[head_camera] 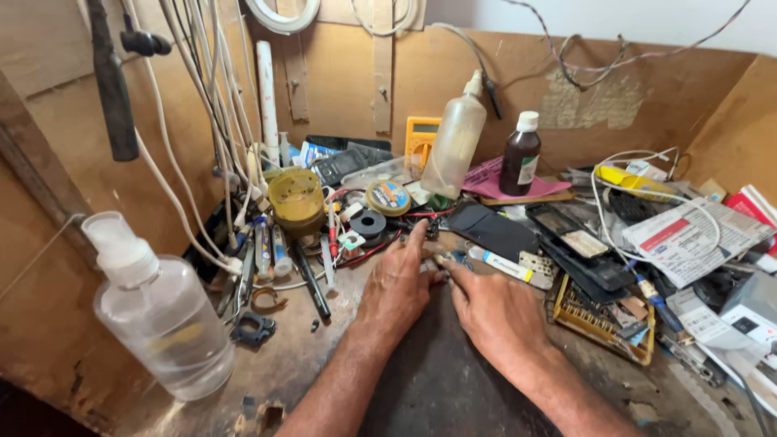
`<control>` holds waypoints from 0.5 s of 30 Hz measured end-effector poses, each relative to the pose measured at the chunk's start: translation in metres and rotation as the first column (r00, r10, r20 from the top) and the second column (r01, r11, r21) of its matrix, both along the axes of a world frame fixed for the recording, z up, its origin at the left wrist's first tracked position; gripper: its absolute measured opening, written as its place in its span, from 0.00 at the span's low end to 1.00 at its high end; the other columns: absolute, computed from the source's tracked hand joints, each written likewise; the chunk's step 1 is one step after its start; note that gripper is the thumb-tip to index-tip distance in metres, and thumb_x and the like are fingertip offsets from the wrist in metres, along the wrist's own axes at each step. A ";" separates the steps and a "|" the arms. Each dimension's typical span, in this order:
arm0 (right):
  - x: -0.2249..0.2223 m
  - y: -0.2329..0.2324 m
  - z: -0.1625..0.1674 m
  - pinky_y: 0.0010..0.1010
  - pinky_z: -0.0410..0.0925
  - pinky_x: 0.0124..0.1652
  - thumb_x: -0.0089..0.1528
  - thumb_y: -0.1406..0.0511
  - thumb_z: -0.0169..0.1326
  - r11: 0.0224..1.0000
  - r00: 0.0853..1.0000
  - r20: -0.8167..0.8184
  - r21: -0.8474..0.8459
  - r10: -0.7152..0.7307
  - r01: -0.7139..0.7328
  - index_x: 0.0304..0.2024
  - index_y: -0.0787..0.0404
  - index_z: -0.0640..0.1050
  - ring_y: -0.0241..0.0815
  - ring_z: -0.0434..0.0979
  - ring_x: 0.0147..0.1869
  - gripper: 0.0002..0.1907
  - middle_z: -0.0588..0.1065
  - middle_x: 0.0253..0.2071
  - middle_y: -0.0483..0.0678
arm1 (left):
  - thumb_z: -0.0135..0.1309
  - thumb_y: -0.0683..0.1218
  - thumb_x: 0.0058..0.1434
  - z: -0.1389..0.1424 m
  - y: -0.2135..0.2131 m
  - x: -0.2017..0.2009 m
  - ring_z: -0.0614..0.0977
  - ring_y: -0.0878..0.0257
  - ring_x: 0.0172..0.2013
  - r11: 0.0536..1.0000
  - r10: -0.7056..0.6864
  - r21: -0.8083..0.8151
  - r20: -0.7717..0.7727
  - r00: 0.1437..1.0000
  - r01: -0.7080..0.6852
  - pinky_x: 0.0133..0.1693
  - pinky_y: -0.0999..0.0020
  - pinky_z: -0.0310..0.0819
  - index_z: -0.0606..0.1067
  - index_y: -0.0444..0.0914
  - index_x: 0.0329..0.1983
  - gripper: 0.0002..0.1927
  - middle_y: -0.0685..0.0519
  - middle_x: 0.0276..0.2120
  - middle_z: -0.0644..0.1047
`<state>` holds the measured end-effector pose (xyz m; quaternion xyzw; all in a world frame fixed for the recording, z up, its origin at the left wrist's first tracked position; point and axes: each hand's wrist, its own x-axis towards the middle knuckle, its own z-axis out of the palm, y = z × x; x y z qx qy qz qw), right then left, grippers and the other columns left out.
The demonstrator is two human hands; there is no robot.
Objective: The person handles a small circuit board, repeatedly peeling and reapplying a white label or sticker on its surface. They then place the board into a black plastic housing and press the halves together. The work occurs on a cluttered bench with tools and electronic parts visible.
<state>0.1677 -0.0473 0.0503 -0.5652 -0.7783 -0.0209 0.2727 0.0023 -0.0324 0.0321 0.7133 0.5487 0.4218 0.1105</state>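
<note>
Brown particle-board walls box in a scarred, cluttered workbench, with white cables hanging down the wall at about 10 o'clock. Near the middle of the bench the left hand lies palm down, index finger stretched toward 12 o'clock, while its thumb and the fingertips of the right hand meet over a small bluish part pinched between them (too small to tell what it is). Both hands are narrowly closed around that part, which sits on the bench just in front of a black flat phone cover. At 9 o'clock from the hands stands a clear plastic bottle with a white cap, and at 11 o'clock a dirty yellow cup. At 12 o'clock a cloudy squeeze bottle leans beside a dark brown bottle, with a yellow multimeter against the wall behind. At 3 o'clock lie a black remote-like case, a yellow circuit board and printed papers. A round roll of tape rests just beyond the left index finger.
</note>
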 end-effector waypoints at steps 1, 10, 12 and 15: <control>-0.001 0.001 -0.001 0.50 0.74 0.31 0.62 0.59 0.52 1.000 1.000 -0.001 0.010 0.008 -0.008 0.54 0.42 0.81 0.58 0.83 0.32 0.18 0.82 0.34 0.54 | 0.66 0.42 0.52 0.000 0.001 0.000 0.81 0.41 0.46 1.000 -0.002 -0.009 0.002 1.000 0.002 0.47 0.49 0.75 0.61 0.39 0.71 0.43 0.37 0.44 0.77; -0.003 0.004 -0.001 0.54 0.74 0.36 0.66 0.57 0.51 0.987 0.987 0.068 -0.059 -0.147 0.151 0.56 0.43 0.79 0.63 0.82 0.35 0.17 0.79 0.28 0.60 | 0.67 0.41 0.53 -0.004 -0.001 0.000 0.80 0.39 0.47 1.000 -0.001 0.016 0.040 0.999 0.001 0.47 0.48 0.74 0.64 0.37 0.67 0.39 0.36 0.46 0.77; -0.003 -0.003 -0.003 0.56 0.73 0.36 0.64 0.57 0.52 0.993 0.995 0.053 -0.079 -0.081 0.085 0.57 0.40 0.80 0.64 0.81 0.35 0.19 0.79 0.28 0.61 | 0.65 0.39 0.52 -0.005 -0.004 -0.002 0.80 0.40 0.47 0.998 -0.041 0.054 0.075 0.996 0.036 0.47 0.49 0.75 0.65 0.37 0.66 0.37 0.37 0.47 0.78; -0.001 -0.002 0.001 0.56 0.73 0.35 0.63 0.57 0.52 0.995 0.997 0.001 -0.070 -0.076 0.076 0.56 0.40 0.80 0.64 0.81 0.35 0.18 0.79 0.28 0.61 | 0.65 0.39 0.53 -0.005 -0.004 -0.002 0.81 0.41 0.48 0.996 -0.047 0.086 0.081 0.996 0.040 0.47 0.50 0.75 0.66 0.36 0.64 0.35 0.39 0.46 0.79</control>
